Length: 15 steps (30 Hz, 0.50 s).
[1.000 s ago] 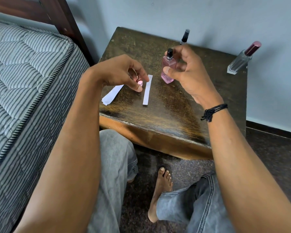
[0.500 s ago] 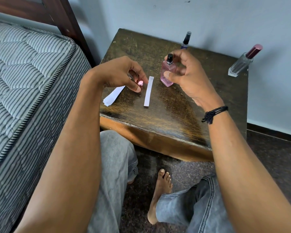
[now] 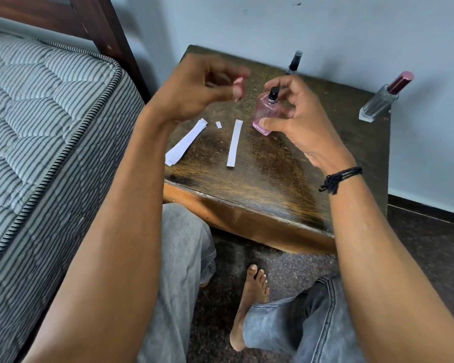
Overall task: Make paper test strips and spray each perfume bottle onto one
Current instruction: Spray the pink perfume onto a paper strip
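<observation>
Beside the bed, on the counter's (image 3: 273,184) far half, the right grip (image 3: 299,121) holds the pink bottle (image 3: 265,113) while the left grip (image 3: 194,93), pinching its cap (image 3: 238,83), has risen from the strip (image 3: 234,144), likely to recap it.

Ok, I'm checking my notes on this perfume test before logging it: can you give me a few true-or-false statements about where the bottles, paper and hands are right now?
1. The right hand holds the pink bottle. True.
2. The pink bottle is capped. False: its black nozzle is bare, and the left hand pinches a small pink cap, which is blurred.
3. The narrow paper strip is in the left hand. False: it lies flat on the table, just left of the pink bottle.
4. The clear bottle with the maroon cap stands untouched near the wall, at the table's right side. True.
</observation>
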Each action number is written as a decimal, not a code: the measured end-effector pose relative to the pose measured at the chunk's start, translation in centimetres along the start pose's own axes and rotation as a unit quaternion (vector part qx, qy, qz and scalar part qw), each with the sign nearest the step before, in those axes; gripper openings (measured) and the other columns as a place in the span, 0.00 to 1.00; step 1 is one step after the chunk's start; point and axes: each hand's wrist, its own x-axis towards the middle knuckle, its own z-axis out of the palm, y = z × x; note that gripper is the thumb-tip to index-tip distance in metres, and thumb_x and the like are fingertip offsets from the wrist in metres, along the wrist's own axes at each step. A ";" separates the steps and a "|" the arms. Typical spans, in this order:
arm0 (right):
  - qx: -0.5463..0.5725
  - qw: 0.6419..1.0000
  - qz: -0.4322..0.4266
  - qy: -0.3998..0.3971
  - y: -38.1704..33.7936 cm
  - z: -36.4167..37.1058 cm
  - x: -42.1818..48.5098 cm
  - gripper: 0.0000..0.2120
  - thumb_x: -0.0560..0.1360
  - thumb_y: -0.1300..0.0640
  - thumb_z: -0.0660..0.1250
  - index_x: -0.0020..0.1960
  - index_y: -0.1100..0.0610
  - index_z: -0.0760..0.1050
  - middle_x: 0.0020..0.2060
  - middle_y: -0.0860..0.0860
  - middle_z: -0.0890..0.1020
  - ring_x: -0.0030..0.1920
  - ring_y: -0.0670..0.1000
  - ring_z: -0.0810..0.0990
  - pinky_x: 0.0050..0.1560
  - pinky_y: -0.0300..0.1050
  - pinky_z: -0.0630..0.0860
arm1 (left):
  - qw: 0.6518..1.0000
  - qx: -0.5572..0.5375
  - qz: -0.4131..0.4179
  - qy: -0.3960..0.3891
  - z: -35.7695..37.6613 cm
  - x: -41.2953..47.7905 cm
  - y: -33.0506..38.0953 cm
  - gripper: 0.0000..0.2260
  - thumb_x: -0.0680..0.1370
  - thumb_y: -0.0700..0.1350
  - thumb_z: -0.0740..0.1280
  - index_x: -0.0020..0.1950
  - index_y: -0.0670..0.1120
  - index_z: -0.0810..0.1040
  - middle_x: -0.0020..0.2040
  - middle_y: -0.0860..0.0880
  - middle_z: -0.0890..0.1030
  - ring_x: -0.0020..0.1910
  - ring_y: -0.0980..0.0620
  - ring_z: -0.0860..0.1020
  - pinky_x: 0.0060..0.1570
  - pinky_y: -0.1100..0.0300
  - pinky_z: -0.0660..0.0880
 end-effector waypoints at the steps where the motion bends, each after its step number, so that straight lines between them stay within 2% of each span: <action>1: 0.000 1.000 0.001 0.002 0.1 0.0 0.0 0.28 0.69 0.69 0.78 0.58 0.44 0.74 0.58 0.52 0.80 0.52 0.48 0.83 0.65 0.58 0.79 | 0.999 -0.023 0.022 0.026 0.4 0.2 0.5 0.17 0.76 0.39 0.74 0.64 0.43 0.81 0.56 0.44 0.84 0.53 0.54 0.84 0.58 0.59 0.79; 3: -0.003 1.000 0.001 0.005 0.1 0.1 0.1 0.28 0.69 0.68 0.78 0.58 0.43 0.74 0.58 0.51 0.81 0.54 0.50 0.84 0.65 0.58 0.79 | 0.996 -0.042 0.059 0.051 1.4 0.7 1.3 0.17 0.77 0.39 0.73 0.65 0.44 0.80 0.57 0.44 0.82 0.55 0.54 0.82 0.56 0.62 0.78; 5: -0.014 1.000 0.000 0.012 0.2 0.1 0.1 0.27 0.69 0.66 0.79 0.57 0.42 0.73 0.57 0.48 0.81 0.57 0.51 0.83 0.66 0.57 0.78 | 0.995 -0.028 0.078 0.058 2.4 1.0 1.9 0.17 0.77 0.39 0.72 0.66 0.45 0.80 0.54 0.48 0.80 0.54 0.57 0.81 0.55 0.64 0.76; 9: -0.028 0.999 0.006 0.021 0.4 0.1 0.3 0.25 0.69 0.64 0.78 0.57 0.42 0.74 0.56 0.45 0.81 0.56 0.49 0.82 0.66 0.55 0.78 | 0.994 -0.003 0.091 0.067 3.7 1.3 2.5 0.18 0.76 0.41 0.72 0.66 0.45 0.80 0.52 0.55 0.80 0.53 0.58 0.82 0.58 0.61 0.78; 11: -0.028 0.999 0.005 0.024 0.5 0.0 0.3 0.23 0.69 0.64 0.78 0.57 0.43 0.75 0.55 0.44 0.82 0.58 0.50 0.82 0.66 0.55 0.77 | 0.993 0.002 0.093 0.072 4.1 1.4 2.4 0.17 0.76 0.41 0.73 0.65 0.45 0.81 0.52 0.54 0.81 0.53 0.57 0.82 0.59 0.58 0.79; 15: -0.030 0.999 0.003 0.027 0.8 0.0 0.5 0.22 0.69 0.62 0.78 0.56 0.43 0.76 0.57 0.45 0.83 0.59 0.50 0.82 0.66 0.55 0.77 | 0.993 0.027 0.094 0.060 4.4 1.4 2.1 0.15 0.76 0.41 0.72 0.63 0.45 0.82 0.52 0.54 0.81 0.52 0.60 0.81 0.57 0.60 0.79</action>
